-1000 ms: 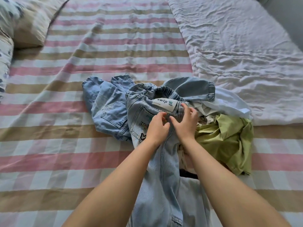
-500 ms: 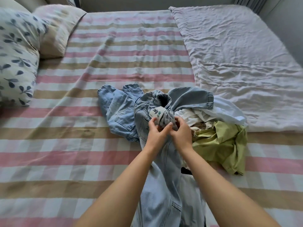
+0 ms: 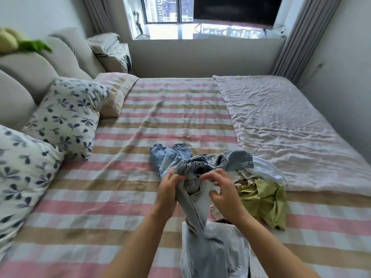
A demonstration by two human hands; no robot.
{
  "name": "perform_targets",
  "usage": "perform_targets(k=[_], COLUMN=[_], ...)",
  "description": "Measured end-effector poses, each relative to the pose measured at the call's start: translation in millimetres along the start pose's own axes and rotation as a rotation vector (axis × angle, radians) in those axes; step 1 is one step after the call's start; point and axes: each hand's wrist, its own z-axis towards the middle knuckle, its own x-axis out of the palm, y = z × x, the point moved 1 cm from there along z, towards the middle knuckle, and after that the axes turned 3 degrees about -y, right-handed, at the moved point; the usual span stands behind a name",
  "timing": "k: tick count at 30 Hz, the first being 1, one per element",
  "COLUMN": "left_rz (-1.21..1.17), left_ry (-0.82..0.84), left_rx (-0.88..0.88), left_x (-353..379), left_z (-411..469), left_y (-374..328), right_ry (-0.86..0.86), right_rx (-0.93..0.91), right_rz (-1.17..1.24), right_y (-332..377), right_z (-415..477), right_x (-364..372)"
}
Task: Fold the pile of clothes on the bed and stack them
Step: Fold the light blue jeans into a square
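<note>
A pair of pale blue jeans (image 3: pixel 195 199) is bunched up over the striped bed (image 3: pixel 112 197), its legs trailing toward me. My left hand (image 3: pixel 169 189) grips the left side of the elastic waistband. My right hand (image 3: pixel 222 192) grips the fabric on the right side, fingers curled. Behind them lies a second pair of darker jeans (image 3: pixel 166 157). To the right the pile holds a white garment (image 3: pixel 267 170) and a crumpled green garment (image 3: pixel 263 199).
A wrinkled pale blanket (image 3: pixel 281 129) covers the bed's right half. Two leaf-print pillows (image 3: pixel 66 117) and a striped pillow (image 3: pixel 116 91) lie along the left by the padded headboard (image 3: pixel 30 71). A window (image 3: pixel 200 17) and walls close the far end.
The view has tilted up, showing the room. Both hands lifted the jeans' waistband and bunched it more, and the waistband label is hidden now.
</note>
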Motion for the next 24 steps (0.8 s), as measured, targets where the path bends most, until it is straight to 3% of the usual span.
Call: perform_targets(k=[3, 5, 11, 16, 19, 21, 24], left_rz=[-0.165, -0.185, -0.139, -0.157, 0.072, 0.215, 0.186], left_ry=[0.021, 0.051, 0.08, 0.18, 0.228, 0.196, 0.124], left_rx=[-0.037, -0.061, -0.096, -0.035, 0.09, 0.205, 0.348], left_x=[4, 9, 13, -8, -22, -28, -38], left_z=[-19, -28, -50, -58, -64, -70, -82], left_y=[-43, -68, -102, -115, -132, -146, -180], right_ry=[-0.248, -0.176, 0.304, 0.182, 0.087, 0.106, 0.126], right_rx=[-0.004, 0.055, 0.133, 0.06, -0.113, -0.242, -0.315], right_rz=[-0.375, -0.501, -0.331, -0.308, -0.35, -0.414, -0.457], right_y=[9, 10, 31, 51, 75, 97, 141], right_z=[2, 8, 16, -3, -10, -7, 4], right_x=[-31, -48, -70, -67, -68, -70, -76])
